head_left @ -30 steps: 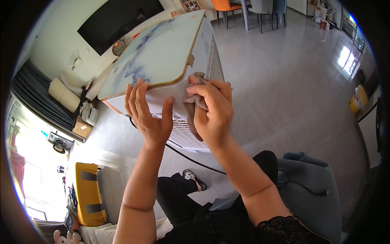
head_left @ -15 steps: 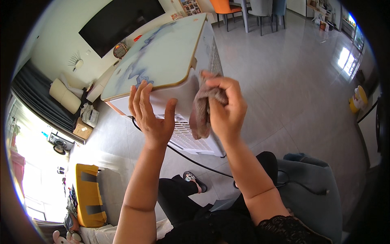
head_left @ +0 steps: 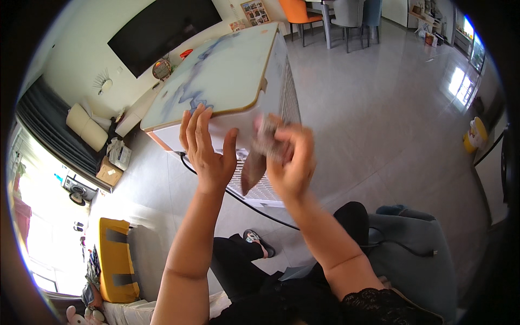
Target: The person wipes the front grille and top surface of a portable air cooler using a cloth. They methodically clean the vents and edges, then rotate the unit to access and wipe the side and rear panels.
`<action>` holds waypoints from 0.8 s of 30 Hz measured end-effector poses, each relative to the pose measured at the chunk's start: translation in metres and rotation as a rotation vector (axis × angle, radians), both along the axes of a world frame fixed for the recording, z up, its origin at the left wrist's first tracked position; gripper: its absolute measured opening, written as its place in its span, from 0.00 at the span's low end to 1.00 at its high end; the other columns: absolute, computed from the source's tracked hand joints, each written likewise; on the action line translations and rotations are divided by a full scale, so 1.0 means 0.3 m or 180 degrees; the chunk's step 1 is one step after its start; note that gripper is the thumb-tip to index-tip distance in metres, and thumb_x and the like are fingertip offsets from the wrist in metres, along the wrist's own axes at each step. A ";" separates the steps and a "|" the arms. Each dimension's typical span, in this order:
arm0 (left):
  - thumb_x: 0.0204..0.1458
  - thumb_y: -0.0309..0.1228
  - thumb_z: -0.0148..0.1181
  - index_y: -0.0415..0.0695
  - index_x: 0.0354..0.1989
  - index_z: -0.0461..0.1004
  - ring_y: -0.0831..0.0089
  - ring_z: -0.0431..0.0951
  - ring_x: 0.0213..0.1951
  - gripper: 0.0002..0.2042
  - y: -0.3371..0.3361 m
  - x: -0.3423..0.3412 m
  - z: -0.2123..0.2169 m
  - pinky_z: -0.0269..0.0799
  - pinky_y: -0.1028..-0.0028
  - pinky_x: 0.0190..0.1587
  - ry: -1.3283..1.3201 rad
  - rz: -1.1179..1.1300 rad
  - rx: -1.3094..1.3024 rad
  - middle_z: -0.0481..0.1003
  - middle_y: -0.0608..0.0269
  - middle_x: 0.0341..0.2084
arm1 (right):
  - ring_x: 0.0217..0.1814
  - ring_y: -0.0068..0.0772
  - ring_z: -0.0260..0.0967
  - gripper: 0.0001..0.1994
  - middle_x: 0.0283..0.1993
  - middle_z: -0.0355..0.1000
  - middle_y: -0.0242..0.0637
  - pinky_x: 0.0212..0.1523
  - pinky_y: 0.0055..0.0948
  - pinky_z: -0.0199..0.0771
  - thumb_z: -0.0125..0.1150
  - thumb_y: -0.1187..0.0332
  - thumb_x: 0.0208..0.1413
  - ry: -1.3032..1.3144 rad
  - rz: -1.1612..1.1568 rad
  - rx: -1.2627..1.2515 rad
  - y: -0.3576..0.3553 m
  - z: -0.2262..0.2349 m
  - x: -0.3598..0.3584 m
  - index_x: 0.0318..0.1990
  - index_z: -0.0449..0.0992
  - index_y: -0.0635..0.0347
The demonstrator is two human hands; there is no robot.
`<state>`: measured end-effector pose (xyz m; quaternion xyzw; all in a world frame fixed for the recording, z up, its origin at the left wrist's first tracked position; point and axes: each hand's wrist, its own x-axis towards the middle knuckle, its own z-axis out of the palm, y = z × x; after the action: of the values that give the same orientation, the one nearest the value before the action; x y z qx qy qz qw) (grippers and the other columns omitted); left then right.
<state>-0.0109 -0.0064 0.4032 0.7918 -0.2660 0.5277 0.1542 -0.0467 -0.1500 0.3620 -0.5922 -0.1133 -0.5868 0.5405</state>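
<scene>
A tall white cabinet-like table with a glossy marbled top (head_left: 233, 65) and slatted side vents stands in front of me. My left hand (head_left: 208, 154) rests against its near side just below the gold-edged rim, fingers spread and thumb apart. In my right hand (head_left: 292, 160) a brownish-grey cloth (head_left: 268, 138) is bunched, its loose end hanging down past the slats. The cloth is at the near right corner of the table, blurred by motion; whether it touches the surface I cannot tell.
A black cable (head_left: 249, 206) runs from the table's side across my front to a grey-blue seat (head_left: 411, 265), where its plug end lies. A yellow piece of furniture (head_left: 116, 260) stands at left. Chairs (head_left: 303, 16) are far back; a yellow-white bucket (head_left: 475, 135) sits right.
My right hand and the cloth have moved left and slightly down along the table's corner. My left hand stays on the side. The view has shifted slightly.
</scene>
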 end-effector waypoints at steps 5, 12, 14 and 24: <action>0.49 0.28 0.63 0.39 0.56 0.68 0.46 0.61 0.63 0.23 0.005 -0.007 0.004 0.53 0.56 0.64 0.0042 0.0032 -0.0039 0.69 0.51 0.57 | 0.41 0.51 0.70 0.13 0.37 0.72 0.46 0.43 0.42 0.70 0.54 0.83 0.43 -0.0044 -0.0157 -0.0209 0.049 0.086 0.040 0.38 0.69 0.62; 0.51 0.21 0.56 0.35 0.62 0.62 0.45 0.57 0.66 0.27 0.058 -0.061 0.020 0.51 0.56 0.67 0.0470 -0.0504 -0.0156 0.63 0.44 0.63 | 0.49 0.42 0.71 0.15 0.53 0.71 0.50 0.53 0.35 0.69 0.61 0.82 0.48 0.0301 0.1072 0.0555 0.074 -0.169 -0.134 0.43 0.68 0.62; 0.54 0.23 0.56 0.33 0.65 0.57 0.48 0.58 0.66 0.29 0.052 -0.143 -0.030 0.50 0.58 0.67 0.0684 -0.0831 -0.0830 0.59 0.41 0.64 | 0.53 0.36 0.69 0.16 0.55 0.68 0.47 0.56 0.31 0.66 0.61 0.81 0.49 0.0430 0.1712 0.1226 0.004 -0.167 -0.179 0.45 0.67 0.62; 0.64 0.40 0.50 0.42 0.72 0.44 0.63 0.60 0.64 0.33 -0.174 -0.491 -0.210 0.55 0.65 0.65 0.4135 -0.2947 -0.2993 0.54 0.51 0.67 | 0.49 0.40 0.72 0.23 0.48 0.73 0.42 0.51 0.37 0.73 0.56 0.52 0.57 0.1154 0.2906 0.2493 -0.141 0.041 -0.431 0.51 0.71 0.62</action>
<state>-0.1581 -0.0585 0.3401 0.6030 -0.1758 -0.0802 0.7740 -0.1760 -0.1924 0.3742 -0.3322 -0.0379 -0.1850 0.9241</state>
